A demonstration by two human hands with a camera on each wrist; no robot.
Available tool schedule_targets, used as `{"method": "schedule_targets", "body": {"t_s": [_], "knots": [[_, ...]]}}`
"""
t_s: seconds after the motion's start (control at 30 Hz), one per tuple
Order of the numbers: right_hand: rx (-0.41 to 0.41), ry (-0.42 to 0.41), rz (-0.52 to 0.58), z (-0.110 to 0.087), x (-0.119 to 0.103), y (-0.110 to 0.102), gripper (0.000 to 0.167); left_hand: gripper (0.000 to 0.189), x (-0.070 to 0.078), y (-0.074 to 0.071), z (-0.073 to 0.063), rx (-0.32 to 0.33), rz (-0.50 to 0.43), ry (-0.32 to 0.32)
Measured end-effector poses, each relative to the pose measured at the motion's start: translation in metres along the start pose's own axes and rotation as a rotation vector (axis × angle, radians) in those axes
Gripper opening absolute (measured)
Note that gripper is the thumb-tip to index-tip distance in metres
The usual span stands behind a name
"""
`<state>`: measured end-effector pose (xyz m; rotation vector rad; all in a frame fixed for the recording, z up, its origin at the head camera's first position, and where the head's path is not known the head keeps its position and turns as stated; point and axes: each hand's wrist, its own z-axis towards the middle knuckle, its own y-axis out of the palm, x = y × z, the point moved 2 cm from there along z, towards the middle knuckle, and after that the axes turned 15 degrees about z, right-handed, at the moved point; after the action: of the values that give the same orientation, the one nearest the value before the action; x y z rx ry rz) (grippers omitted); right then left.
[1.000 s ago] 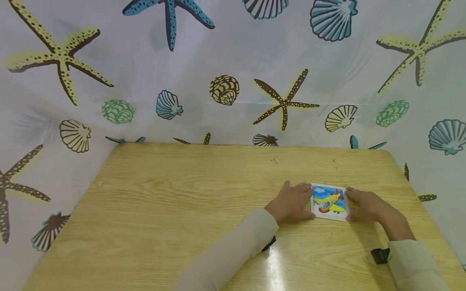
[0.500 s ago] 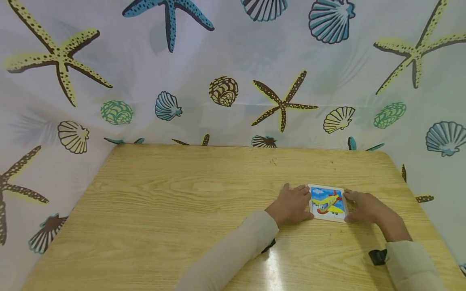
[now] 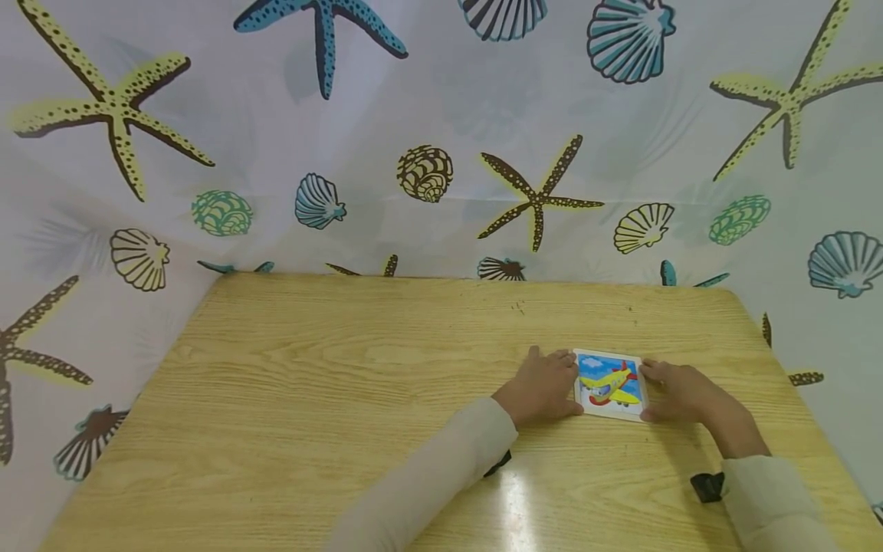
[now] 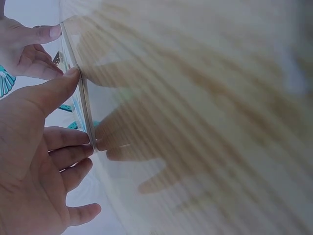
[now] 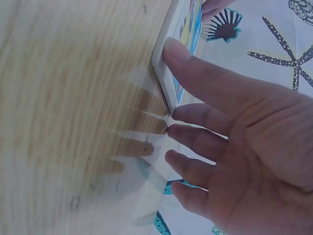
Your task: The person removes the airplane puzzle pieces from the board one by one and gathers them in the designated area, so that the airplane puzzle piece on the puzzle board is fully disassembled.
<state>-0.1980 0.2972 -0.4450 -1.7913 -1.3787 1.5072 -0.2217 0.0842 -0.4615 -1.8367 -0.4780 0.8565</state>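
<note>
A small square picture board point(image 3: 610, 386), white-framed with a yellow and red cartoon airplane on blue sky, lies face up on the right side of the table. My left hand point(image 3: 541, 387) holds its left side, thumb at the near corner and fingers at the far corner. On the opposite side my right hand point(image 3: 679, 395) grips it the same way. The left wrist view shows the board's thin layered edge point(image 4: 84, 98) between thumb and fingertips. In the right wrist view the thumb point(image 5: 177, 51) lies on the white rim, and the fingertips meet the corner.
The wood-grain table point(image 3: 310, 399) stretches left of the hands. Behind and beside it hangs a pale cloth point(image 3: 414, 100) printed with starfish and shells. A black band point(image 3: 708, 487) shows at the right wrist.
Both hands have slid the picture board a short way to the left along the table. Their hold on its sides looks the same.
</note>
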Motion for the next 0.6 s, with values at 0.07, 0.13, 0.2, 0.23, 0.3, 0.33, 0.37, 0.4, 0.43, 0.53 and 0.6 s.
{"method": "schedule_targets", "body": {"t_s": [0.07, 0.13, 0.2, 0.23, 0.3, 0.33, 0.37, 0.4, 0.43, 0.53, 0.6], "knots": [[0.002, -0.012, -0.023, 0.002, -0.003, 0.001, 0.081, 0.070, -0.003, 0.001, -0.002, 0.003, 0.002, -0.001], [0.001, -0.026, -0.050, 0.003, -0.006, 0.002, 0.082, 0.070, -0.005, 0.002, -0.003, 0.002, 0.000, -0.001], [0.003, -0.032, -0.069, 0.005, -0.009, 0.002, 0.081, 0.069, -0.007, 0.003, -0.005, -0.003, -0.008, -0.002], [0.003, -0.033, -0.076, 0.006, -0.010, 0.003, 0.082, 0.069, -0.008, 0.004, -0.005, -0.006, -0.010, -0.004], [0.000, -0.032, -0.078, 0.008, -0.012, 0.004, 0.082, 0.069, -0.011, 0.006, -0.007, -0.012, -0.013, -0.006], [-0.002, -0.033, -0.077, 0.009, -0.013, 0.004, 0.083, 0.069, -0.013, 0.006, -0.009, -0.014, -0.019, -0.007], [-0.004, -0.034, -0.074, 0.009, -0.015, 0.005, 0.082, 0.068, -0.014, 0.007, -0.010, -0.017, -0.020, -0.007], [-0.006, -0.033, -0.070, 0.010, -0.016, 0.006, 0.081, 0.068, -0.016, 0.007, -0.011, -0.017, -0.018, -0.007], [-0.008, -0.034, -0.066, 0.011, -0.018, 0.006, 0.081, 0.068, -0.017, 0.007, -0.012, -0.017, -0.018, -0.007], [-0.010, -0.045, -0.063, 0.013, -0.023, 0.008, 0.081, 0.068, -0.022, 0.009, -0.017, -0.014, -0.010, -0.005], [-0.012, -0.049, -0.057, 0.014, -0.027, 0.010, 0.080, 0.069, -0.025, 0.010, -0.021, -0.015, -0.002, -0.006]]}}
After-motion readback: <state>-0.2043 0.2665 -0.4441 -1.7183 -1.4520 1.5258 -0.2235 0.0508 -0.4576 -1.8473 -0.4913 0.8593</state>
